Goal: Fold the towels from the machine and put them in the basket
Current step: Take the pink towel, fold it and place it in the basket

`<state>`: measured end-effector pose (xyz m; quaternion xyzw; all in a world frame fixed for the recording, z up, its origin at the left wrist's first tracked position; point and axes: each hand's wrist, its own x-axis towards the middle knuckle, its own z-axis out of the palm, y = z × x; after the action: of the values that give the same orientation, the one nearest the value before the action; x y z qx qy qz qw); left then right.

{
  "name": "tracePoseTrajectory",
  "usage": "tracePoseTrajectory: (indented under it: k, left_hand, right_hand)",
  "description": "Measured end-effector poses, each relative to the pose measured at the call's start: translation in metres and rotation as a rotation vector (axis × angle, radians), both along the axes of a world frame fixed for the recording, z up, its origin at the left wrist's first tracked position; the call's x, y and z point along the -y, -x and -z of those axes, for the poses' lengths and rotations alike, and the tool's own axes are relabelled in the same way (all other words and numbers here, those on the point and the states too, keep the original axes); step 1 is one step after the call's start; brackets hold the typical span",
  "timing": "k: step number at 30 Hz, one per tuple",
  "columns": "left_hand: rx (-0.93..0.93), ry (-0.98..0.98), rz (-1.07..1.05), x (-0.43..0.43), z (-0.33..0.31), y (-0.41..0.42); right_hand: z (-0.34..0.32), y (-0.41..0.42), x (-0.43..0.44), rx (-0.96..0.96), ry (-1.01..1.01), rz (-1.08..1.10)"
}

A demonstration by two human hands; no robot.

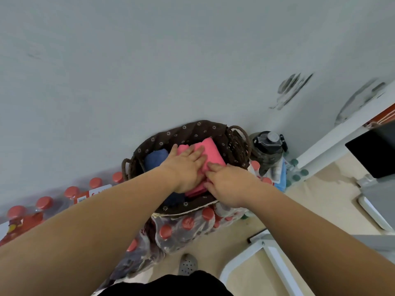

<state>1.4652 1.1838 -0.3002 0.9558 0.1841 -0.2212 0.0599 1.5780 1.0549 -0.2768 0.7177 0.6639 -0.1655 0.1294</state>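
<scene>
A dark wicker basket with a brown flowered liner stands against the wall on top of wrapped bottle packs. A folded pink towel lies inside it, over folded blue towels. My left hand lies flat on the pink towel, fingers spread. My right hand rests at the towel's near right edge, with its fingertips on the cloth. Whether the right fingers curl under the towel's edge is hidden.
Shrink-wrapped packs of red-capped bottles line the wall on the left and sit under the basket. A large dark water jug stands to the basket's right. A white frame and grey furniture occupy the right side. My shoe is on the beige floor.
</scene>
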Motion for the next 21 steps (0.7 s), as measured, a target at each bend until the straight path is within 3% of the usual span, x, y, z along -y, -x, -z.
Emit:
tracePoseTrajectory:
  k: [6,13,21]
  left_hand:
    - [-0.089,-0.028,0.007,-0.001,0.007,-0.005]
    - [0.014,-0.170,0.216,-0.005,0.005,-0.007]
    - [-0.016,-0.118,0.176,-0.009,0.021,-0.018]
  right_hand:
    - [0.002,0.003,-0.014,-0.034,0.274,0.098]
    - [-0.012,0.000,0.001,-0.042,0.196,0.084]
    - [-0.005,0.003,0.001,0.014,0.307,0.118]
